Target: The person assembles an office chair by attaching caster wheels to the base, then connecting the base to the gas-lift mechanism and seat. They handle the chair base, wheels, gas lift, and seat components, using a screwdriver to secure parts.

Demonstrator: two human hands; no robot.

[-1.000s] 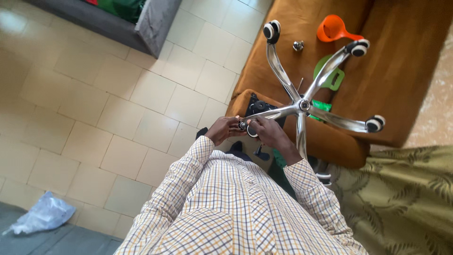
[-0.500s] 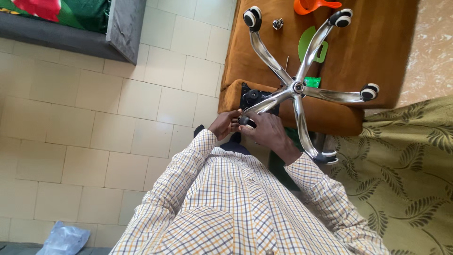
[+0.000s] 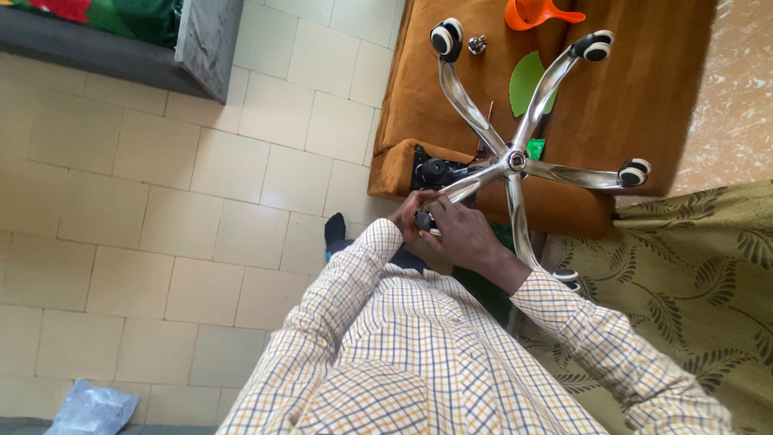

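While the head view is looking straight down past the checked shirt, both hands are meeting at the centre of the frame.

Head view, base: a chrome five-armed chair base [image 3: 515, 161] is lying wheels-up across a brown cushioned seat [image 3: 644, 89] in the upper right; its hub is sitting right of centre.
Head view, castors: three black-and-white wheels are showing at the arm ends, upper centre [image 3: 445, 38], upper right [image 3: 594, 46] and right [image 3: 634, 171]; a fourth is peeking out lower down [image 3: 566, 276].
Head view, left hand: left hand [image 3: 411, 211] is curling around the near arm's tip, fingers closing on a small dark castor [image 3: 423, 219].
Head view, right hand: right hand [image 3: 467, 238] is lying over the same spot, fingers bent around the arm end; how much of the castor it is gripping I cannot tell.
Head view, surroundings: an orange scoop [image 3: 535, 12] and a green disc [image 3: 527, 80] are resting on the seat at the top; a small metal part [image 3: 477, 44] is lying beside the upper castor; a dark mechanism [image 3: 439, 171] is sitting at the seat edge.
Head view, floor: pale tiles [image 3: 161, 201] are filling the left half; a crumpled plastic bag [image 3: 93, 407] is lying lower left.
Judgement, technique: bracing the arm with one hand and keeping the castor stem in line with the socket should be serving best; a skewed stem would likely be jamming.
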